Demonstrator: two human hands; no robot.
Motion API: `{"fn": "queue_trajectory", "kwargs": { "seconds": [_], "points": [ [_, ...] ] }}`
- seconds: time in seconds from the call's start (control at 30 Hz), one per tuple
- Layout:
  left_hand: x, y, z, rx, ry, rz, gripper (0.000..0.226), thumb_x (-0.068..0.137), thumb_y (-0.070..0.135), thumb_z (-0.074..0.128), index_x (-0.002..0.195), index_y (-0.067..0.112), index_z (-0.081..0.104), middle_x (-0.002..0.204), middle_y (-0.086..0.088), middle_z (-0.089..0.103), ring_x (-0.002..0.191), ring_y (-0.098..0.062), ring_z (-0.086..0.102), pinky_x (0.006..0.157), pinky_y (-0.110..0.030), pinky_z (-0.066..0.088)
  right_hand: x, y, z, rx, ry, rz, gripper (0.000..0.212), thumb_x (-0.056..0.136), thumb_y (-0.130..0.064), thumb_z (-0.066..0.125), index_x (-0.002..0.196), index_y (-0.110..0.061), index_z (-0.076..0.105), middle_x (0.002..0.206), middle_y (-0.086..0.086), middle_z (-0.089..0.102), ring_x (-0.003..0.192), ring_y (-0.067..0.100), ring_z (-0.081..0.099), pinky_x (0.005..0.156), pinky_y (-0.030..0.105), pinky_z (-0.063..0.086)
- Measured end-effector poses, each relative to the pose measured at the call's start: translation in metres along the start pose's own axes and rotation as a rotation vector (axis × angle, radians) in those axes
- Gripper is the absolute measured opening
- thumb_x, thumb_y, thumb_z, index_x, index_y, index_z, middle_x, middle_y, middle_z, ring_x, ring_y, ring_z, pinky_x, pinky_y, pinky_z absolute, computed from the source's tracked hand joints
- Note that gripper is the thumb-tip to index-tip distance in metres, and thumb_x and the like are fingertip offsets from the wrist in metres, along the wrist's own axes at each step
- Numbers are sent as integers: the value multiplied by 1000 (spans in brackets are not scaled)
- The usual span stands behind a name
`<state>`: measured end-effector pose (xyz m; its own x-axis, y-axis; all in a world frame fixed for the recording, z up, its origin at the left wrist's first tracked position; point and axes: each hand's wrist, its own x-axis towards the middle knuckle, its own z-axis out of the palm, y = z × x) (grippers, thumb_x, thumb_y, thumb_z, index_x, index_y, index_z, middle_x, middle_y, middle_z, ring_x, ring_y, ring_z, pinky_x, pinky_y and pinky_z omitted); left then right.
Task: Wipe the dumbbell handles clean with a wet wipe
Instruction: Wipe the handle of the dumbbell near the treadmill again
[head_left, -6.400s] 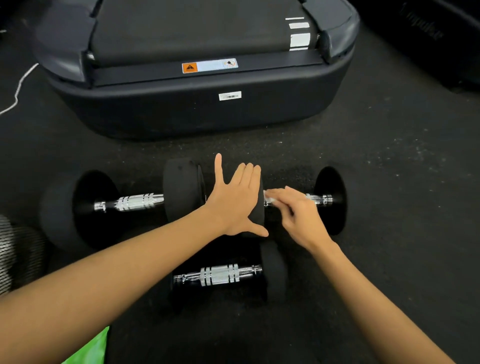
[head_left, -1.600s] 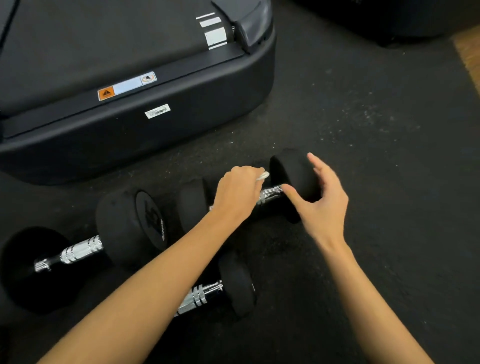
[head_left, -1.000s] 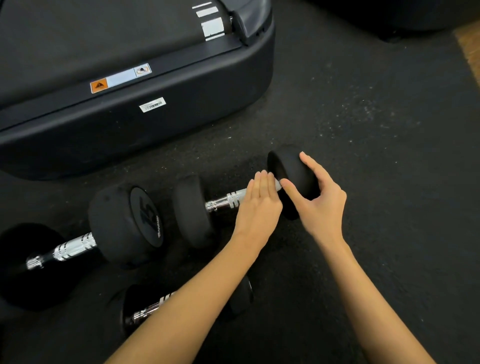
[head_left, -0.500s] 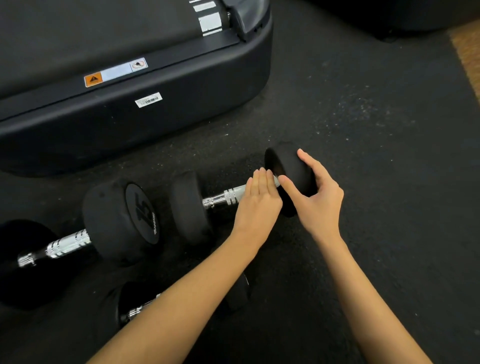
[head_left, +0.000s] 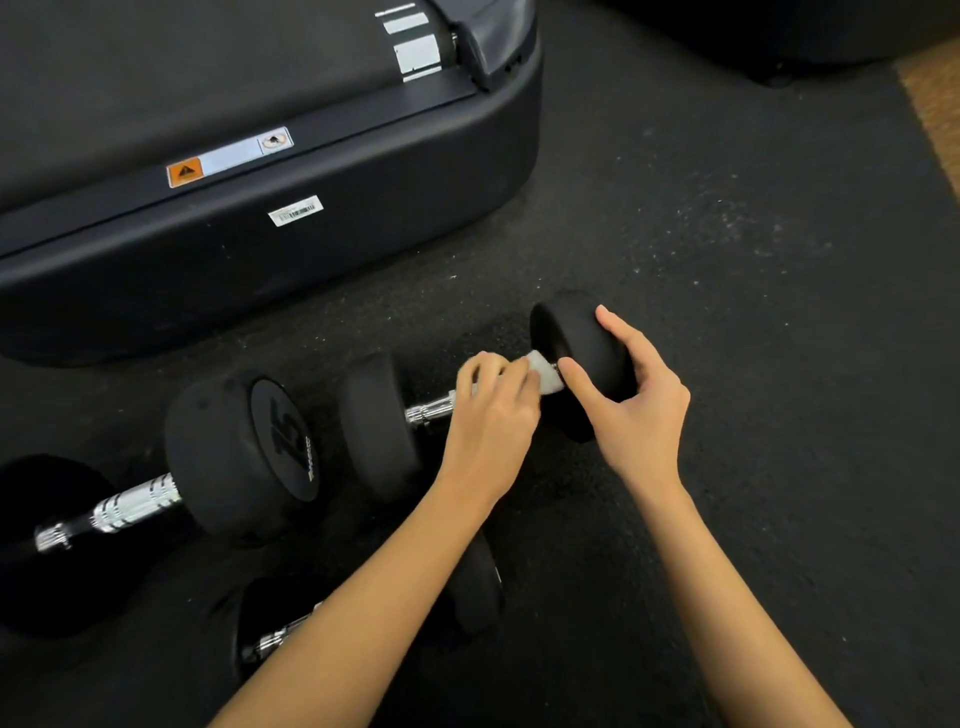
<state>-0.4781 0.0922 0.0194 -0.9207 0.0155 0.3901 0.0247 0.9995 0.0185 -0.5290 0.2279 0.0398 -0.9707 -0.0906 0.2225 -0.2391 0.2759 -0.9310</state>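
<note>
Three black dumbbells with chrome handles lie on the dark rubber floor. The right dumbbell (head_left: 379, 426) has my left hand (head_left: 491, 415) curled over its handle, pressing a white wet wipe (head_left: 543, 371) against the handle's right end. My right hand (head_left: 631, 400) grips that dumbbell's right head (head_left: 582, 343) with thumb and fingers around it. A bigger dumbbell marked 15 (head_left: 239, 457) lies at the left. The third dumbbell (head_left: 472, 587) lies nearer me, mostly hidden under my left forearm.
A black treadmill base (head_left: 311, 249) with an orange warning sticker stands just behind the dumbbells. Another dark machine base (head_left: 779, 41) sits at the top right. A strip of tan floor (head_left: 935, 104) shows at the right edge.
My left hand went from lying flat over the handle to curled on it, and the wipe now shows at the handle's right end. My right hand keeps its hold on the head.
</note>
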Motion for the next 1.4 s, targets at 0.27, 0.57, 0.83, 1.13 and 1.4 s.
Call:
{"fn": "queue_trajectory", "kwargs": {
  "seconds": [0.27,0.57,0.83,1.13,1.4],
  "points": [
    [15,3,-19,-293,-185,-133,16,88,13,70,98,3,62,121,-14,66,111,-32,63,100,-35,44,1,1,1,23,9,10,55,81,-25,80,132,-24,60,132,-11,62,126,0,53,105,33,46],
    [10,-9,-4,-90,-47,-116,35,92,28,58,122,11,65,105,-6,74,105,-26,69,118,-55,13,2,3,1,26,7,7,56,81,-27,80,133,-25,60,132,-10,62,125,2,54,104,31,47],
    [19,0,-10,140,-337,-147,49,99,32,40,146,18,37,121,4,65,128,-26,53,116,-64,-5,2,4,2,30,5,14,55,81,-26,80,132,-26,60,132,-12,62,126,2,53,105,35,47],
    [35,1,-9,50,-455,-89,31,101,39,43,116,17,59,103,2,66,106,-20,61,118,-57,-7,-1,3,3,29,18,0,55,81,-26,80,133,-24,60,133,-12,61,128,2,52,107,36,45],
    [26,-19,-14,-357,-486,-137,63,99,54,39,152,21,30,154,2,38,144,-11,28,120,-45,9,-2,4,4,40,30,-1,55,81,-23,80,132,-25,60,134,-10,61,128,3,52,107,36,45]
  ]
}}
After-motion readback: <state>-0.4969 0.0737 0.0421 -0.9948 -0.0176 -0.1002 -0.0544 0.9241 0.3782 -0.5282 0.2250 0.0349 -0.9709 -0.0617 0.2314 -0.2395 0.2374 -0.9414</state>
